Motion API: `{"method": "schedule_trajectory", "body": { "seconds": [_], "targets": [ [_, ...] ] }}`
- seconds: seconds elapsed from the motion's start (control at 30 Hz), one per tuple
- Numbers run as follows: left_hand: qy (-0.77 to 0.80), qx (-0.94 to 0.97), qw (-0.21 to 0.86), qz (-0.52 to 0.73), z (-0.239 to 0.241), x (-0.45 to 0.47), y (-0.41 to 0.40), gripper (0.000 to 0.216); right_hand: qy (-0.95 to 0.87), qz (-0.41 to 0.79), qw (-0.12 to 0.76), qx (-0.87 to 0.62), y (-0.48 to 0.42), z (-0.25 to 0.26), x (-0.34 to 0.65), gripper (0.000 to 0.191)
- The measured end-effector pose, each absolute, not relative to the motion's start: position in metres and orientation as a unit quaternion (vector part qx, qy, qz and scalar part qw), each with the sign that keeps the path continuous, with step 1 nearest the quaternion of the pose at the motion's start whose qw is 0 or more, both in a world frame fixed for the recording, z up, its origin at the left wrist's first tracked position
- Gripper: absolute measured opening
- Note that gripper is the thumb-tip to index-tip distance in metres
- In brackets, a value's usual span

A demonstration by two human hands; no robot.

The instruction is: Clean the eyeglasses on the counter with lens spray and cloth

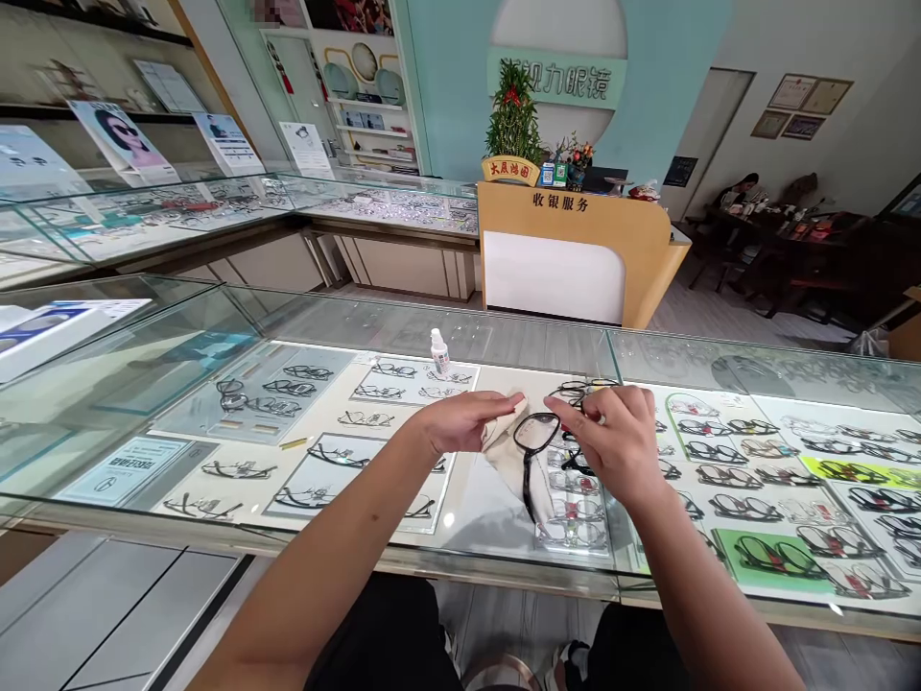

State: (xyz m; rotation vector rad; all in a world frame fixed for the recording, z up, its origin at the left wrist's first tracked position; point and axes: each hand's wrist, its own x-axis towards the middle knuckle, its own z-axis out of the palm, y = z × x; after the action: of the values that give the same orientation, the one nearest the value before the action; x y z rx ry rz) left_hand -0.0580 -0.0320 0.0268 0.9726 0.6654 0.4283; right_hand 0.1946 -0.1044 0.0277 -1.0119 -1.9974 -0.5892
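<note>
My left hand is closed on a beige cleaning cloth, which hangs down over the glass counter. My right hand pinches a pair of black-framed glasses by the frame. One lens sits against the cloth, and a temple arm hangs down toward me. Both hands hover just above the glass top of a display case. A small white spray bottle stands on the glass a little beyond my hands.
Several pairs of glasses lie on trays inside the lit case. More glass display cases run along the left. A wooden cashier desk with a potted plant stands ahead. A person sits at a dark table at the far right.
</note>
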Motion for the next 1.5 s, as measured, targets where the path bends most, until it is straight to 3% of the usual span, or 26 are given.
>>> {"method": "schedule_trajectory", "body": {
  "seconds": [0.2, 0.3, 0.4, 0.57, 0.8, 0.97, 1.17, 1.5],
  "targets": [
    [0.258, 0.540, 0.788, 0.141, 0.038, -0.050, -0.042, 0.056, -0.793, -0.257, 0.400, -0.382, -0.107, 0.028, 0.190, 0.054],
    [0.269, 0.571, 0.757, 0.171, 0.042, -0.050, -0.044, 0.055, -0.757, -0.198, 0.464, -0.416, -0.107, 0.029, 0.188, 0.042],
    [0.293, 0.619, 0.694, 0.220, 0.043, -0.051, -0.043, 0.053, -0.713, -0.017, 0.543, -0.443, -0.107, 0.031, 0.185, 0.022],
    [0.298, 0.658, 0.642, 0.257, 0.040, -0.045, -0.043, 0.044, -0.606, 0.371, 0.536, -0.454, -0.096, 0.025, 0.181, 0.030],
    [0.308, 0.673, 0.632, 0.232, 0.036, -0.033, -0.048, 0.038, -0.458, 0.606, 0.514, -0.398, -0.080, 0.008, 0.175, 0.041],
    [0.305, 0.671, 0.630, 0.243, 0.032, -0.029, -0.048, 0.037, -0.387, 0.666, 0.517, -0.373, -0.077, 0.006, 0.176, 0.042],
    [0.333, 0.624, 0.657, 0.262, 0.021, -0.024, -0.048, 0.061, -0.346, 0.658, 0.557, -0.371, -0.075, 0.004, 0.177, 0.044],
    [0.264, 0.651, 0.660, 0.267, 0.013, -0.023, -0.048, 0.067, -0.359, 0.650, 0.567, -0.357, -0.077, 0.007, 0.174, 0.045]
  ]
}}
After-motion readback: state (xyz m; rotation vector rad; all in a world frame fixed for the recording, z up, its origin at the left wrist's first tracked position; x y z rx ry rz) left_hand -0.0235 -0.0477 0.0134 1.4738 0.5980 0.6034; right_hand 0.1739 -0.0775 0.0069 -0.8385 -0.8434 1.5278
